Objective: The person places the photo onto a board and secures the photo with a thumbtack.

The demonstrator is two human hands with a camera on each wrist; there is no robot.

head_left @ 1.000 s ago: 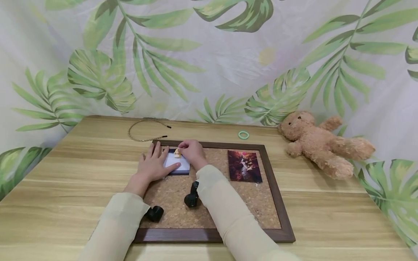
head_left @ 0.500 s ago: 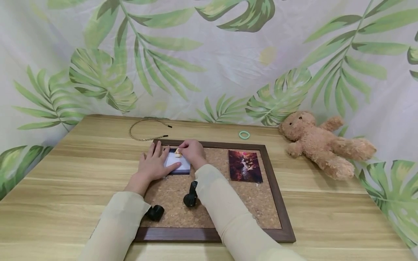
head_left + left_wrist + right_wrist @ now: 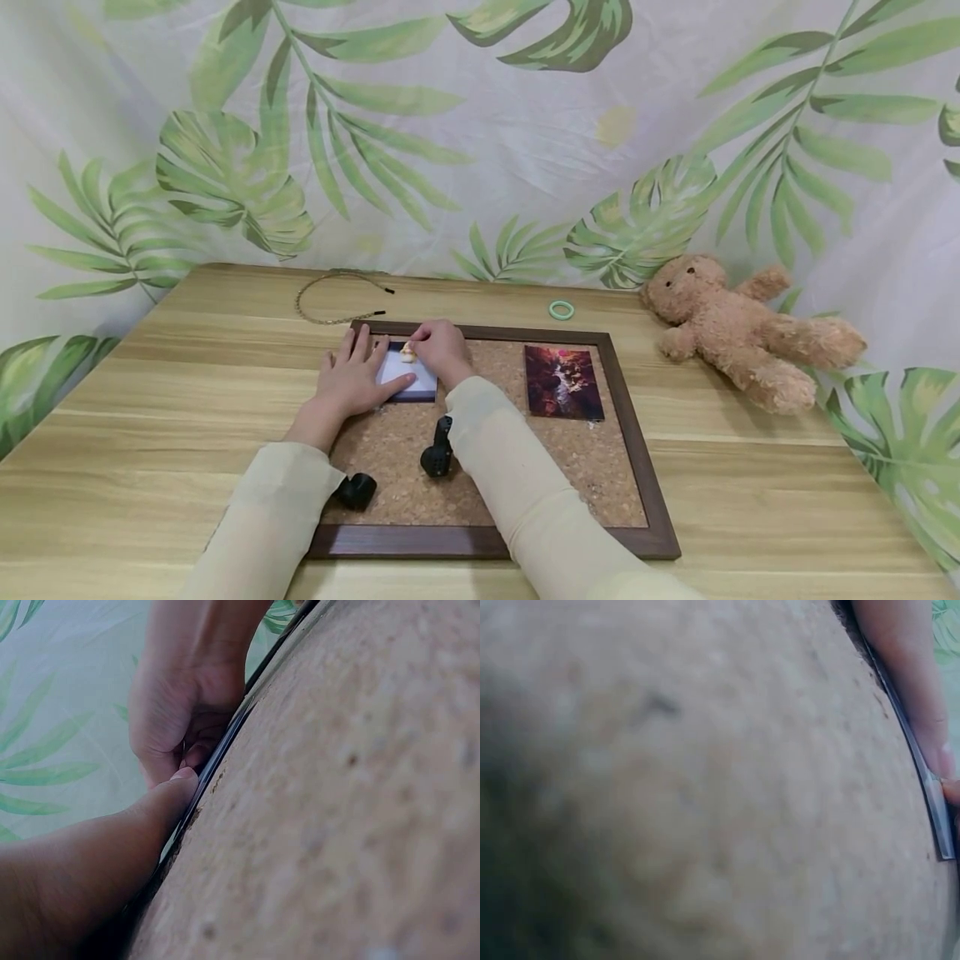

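My left hand lies spread on a small picture card, pale with a dark border, at the upper left of a framed corkboard. Its thumb rests across the card's lower part. Over the card's upper right, my right hand has curled fingers, thumb and forefinger pinched together. A small yellow-and-white figure shows just below these fingertips; whether it is printed or raised I cannot tell. From the left wrist view, my right hand pinches something tiny against the card, mostly hidden, close to my left thumb.
A dark red landscape picture lies on the board's right side. Black wrist cameras hang over the cork. Behind the board are a chain-like headband and a green ring. A teddy bear lies at the right.
Both hands hold nearly the same place over the card. Only slight shifts of the right wrist and of the view show.
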